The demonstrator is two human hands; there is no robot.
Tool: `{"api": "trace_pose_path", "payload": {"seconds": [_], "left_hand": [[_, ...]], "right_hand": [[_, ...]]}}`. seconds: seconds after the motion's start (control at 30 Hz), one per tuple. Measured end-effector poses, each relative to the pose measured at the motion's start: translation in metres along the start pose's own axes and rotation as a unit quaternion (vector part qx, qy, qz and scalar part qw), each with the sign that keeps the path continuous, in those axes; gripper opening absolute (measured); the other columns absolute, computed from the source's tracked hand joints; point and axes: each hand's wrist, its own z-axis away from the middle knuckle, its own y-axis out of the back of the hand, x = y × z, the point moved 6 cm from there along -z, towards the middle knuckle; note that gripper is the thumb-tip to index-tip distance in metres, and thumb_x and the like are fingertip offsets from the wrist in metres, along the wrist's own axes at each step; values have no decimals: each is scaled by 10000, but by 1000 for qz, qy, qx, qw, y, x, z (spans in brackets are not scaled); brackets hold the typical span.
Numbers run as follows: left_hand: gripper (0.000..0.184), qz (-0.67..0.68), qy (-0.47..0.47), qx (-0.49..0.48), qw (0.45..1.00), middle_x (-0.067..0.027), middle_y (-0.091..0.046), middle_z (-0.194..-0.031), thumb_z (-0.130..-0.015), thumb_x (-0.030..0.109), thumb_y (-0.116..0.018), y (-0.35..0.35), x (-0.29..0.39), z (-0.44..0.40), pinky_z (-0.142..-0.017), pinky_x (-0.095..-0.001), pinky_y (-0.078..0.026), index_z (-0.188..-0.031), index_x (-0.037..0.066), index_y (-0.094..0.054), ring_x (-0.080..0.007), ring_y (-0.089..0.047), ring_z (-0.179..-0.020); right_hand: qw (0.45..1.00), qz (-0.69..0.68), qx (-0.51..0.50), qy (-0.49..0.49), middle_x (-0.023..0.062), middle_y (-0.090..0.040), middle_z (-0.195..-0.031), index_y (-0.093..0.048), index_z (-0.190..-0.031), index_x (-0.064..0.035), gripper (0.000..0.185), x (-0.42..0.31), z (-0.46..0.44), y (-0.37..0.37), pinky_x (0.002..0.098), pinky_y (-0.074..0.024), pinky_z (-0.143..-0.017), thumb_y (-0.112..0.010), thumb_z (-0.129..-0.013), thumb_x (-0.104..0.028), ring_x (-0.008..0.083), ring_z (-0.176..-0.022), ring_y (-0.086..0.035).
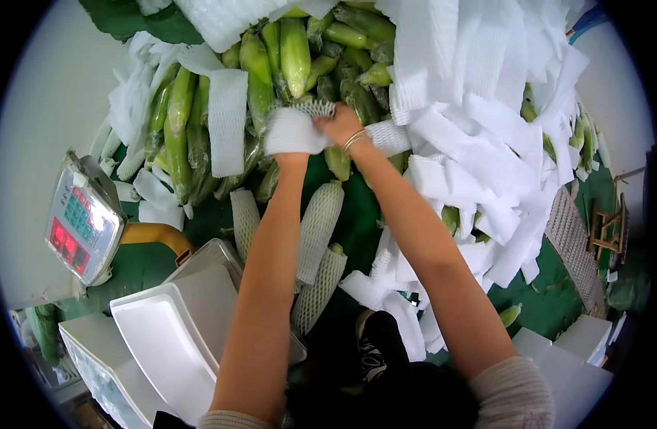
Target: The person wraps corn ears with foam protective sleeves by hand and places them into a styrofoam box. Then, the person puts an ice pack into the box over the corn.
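Note:
A white foam net sleeve (291,132) covers most of my left hand (294,156), whose fingers are hidden inside or behind it. My right hand (337,127), with bracelets at the wrist, pinches the right edge of this sleeve. Just beyond both hands lies a heap of green corn cobs (295,57) in husks, many in clear film. Nearer my body, between my forearms, are several cobs in white foam nets (321,222). Flat white foam sleeves (478,143) are piled to the right of my right hand.
A scale display (84,222) with red digits stands at the left. White foam boxes (168,343) are at the lower left, others (557,365) at the lower right. A brown woven mat (575,250) and a small wooden stool (609,232) are on the right.

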Motion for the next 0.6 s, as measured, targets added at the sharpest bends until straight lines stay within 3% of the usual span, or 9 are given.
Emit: {"api": "trace_pose_path", "payload": {"seconds": [0.07,0.13,0.23,0.3,0.37,0.43,0.5,0.57,0.6], "left_hand": [[451,-56,-34,-164,984,-142,-630,-1039,-766,426,-582,52,26,8,-754,-431,-502,-1035,65,-627,-346,-611,-949],[446,-14,25,-168,985,-125,-629,-1054,-773,432,-575,-29,-19,-3,-775,-422,-497,-1035,75,-631,-334,-606,-964],[443,-33,-47,-91,994,-84,-626,-1094,-799,460,-539,-29,-48,19,-831,-389,-480,-1048,106,-635,-306,-585,-1010],[428,-11,-12,48,999,-81,-627,-1088,-809,454,-528,-23,-61,31,-864,-369,-462,-1051,118,-636,-290,-571,-1025],[431,18,5,25,999,-94,-641,-1037,-771,450,-572,-32,-75,39,-813,-379,-488,-1030,113,-640,-311,-599,-959],[456,111,-15,-18,994,-140,-649,-986,-724,452,-617,-43,-84,50,-752,-403,-511,-1012,99,-640,-337,-622,-893],[508,45,40,-245,968,-209,-635,-996,-724,454,-619,32,-57,45,-750,-427,-513,-1048,63,-626,-356,-623,-897],[534,115,13,-237,965,-230,-623,-1030,-754,459,-592,21,-61,49,-779,-435,-505,-1100,52,-613,-358,-620,-904],[574,47,-29,-203,978,-219,-587,-1134,-769,461,-576,16,-62,55,-848,-432,-476,-1168,49,-573,-358,-589,-977]], "right_hand": [[993,107,46,-9,297,-609,-909,-521,-1031,46,367,-28,32,-4,464,-485,-783,-517,-871,-285,417,-872,-600],[987,147,41,-41,287,-618,-877,-521,-1017,38,369,-34,39,-14,474,-487,-769,-485,-886,-305,427,-844,-601],[989,104,88,-49,290,-616,-843,-538,-948,29,372,-36,39,-29,492,-486,-742,-446,-905,-329,445,-801,-598],[992,6,113,-55,290,-615,-821,-562,-908,22,366,-20,31,-36,492,-484,-722,-437,-911,-322,447,-799,-595],[993,-22,97,-61,284,-614,-822,-577,-899,19,372,-10,37,-43,488,-481,-715,-424,-916,-320,445,-799,-592],[986,-99,103,-86,279,-612,-850,-592,-898,22,392,-4,47,-42,477,-463,-753,-445,-906,-341,452,-822,-576],[983,-91,119,-104,280,-610,-853,-603,-900,19,388,18,47,-61,455,-462,-763,-483,-891,-351,440,-848,-578],[979,-102,173,-37,285,-603,-826,-594,-876,29,390,36,54,-83,485,-464,-718,-438,-905,-327,455,-796,-576],[983,-93,125,-96,290,-601,-846,-595,-864,43,415,33,56,-81,479,-458,-714,-441,-903,-341,468,-807,-568]]}}
